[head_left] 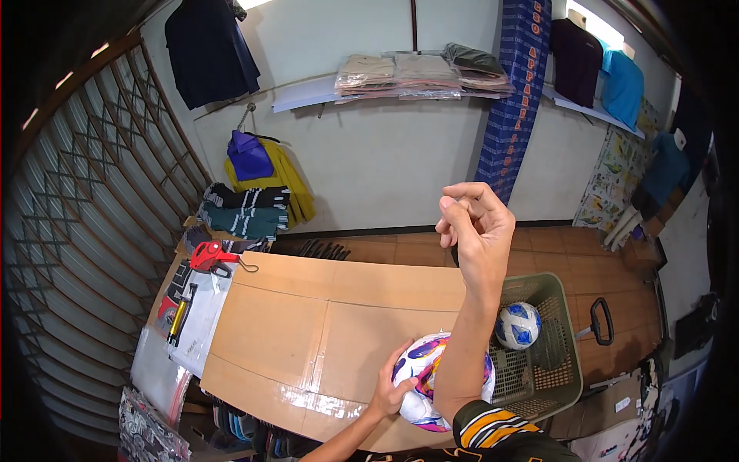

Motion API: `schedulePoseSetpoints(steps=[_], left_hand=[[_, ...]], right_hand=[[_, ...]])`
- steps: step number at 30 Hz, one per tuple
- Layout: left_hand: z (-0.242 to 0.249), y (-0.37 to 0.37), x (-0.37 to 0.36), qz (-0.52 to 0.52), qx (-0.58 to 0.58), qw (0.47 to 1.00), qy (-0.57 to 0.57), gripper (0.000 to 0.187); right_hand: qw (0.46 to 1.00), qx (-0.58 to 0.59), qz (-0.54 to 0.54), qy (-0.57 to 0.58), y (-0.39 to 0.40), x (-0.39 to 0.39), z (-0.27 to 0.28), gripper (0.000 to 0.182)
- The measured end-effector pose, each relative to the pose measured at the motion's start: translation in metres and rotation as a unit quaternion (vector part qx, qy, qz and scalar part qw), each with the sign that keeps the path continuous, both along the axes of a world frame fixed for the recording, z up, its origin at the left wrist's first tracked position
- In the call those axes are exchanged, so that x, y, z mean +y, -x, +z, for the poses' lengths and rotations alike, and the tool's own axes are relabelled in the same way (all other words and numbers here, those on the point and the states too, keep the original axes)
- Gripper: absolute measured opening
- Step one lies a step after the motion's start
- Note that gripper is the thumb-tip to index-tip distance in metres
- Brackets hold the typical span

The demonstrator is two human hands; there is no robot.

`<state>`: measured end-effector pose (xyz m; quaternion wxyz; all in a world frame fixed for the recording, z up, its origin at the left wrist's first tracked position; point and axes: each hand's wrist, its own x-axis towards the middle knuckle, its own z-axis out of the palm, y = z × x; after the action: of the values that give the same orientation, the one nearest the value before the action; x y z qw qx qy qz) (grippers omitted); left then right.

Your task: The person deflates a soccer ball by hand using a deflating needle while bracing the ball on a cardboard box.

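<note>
My left hand (390, 391) rests on the side of a white ball with pink, purple and orange patches (421, 368), which sits at the near edge of a cardboard-covered table (323, 331). My right hand (475, 223) is raised high above the table, its fingers curled and pinched together; I cannot make out anything between them. My right forearm crosses in front of the ball and hides its right part.
A green plastic basket (556, 350) to the right of the table holds a white and blue ball (518, 325). A red tape dispenser (213, 256) and papers lie at the table's left end. Folded clothes sit on a wall shelf (423, 75); a metal grille stands left.
</note>
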<state>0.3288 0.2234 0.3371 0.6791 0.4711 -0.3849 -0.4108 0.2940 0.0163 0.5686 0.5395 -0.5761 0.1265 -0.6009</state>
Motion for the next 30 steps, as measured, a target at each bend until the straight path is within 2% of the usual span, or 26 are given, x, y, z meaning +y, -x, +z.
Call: schedulePoseSetpoints(steps=[30], left_hand=[[-0.0022, 0.0, -0.0011, -0.003, 0.015, 1.0, -0.007, 0.083]], right_hand=[[1.0, 0.005, -0.004, -0.008, -0.0042, -0.0017, -0.0029, 0.006]])
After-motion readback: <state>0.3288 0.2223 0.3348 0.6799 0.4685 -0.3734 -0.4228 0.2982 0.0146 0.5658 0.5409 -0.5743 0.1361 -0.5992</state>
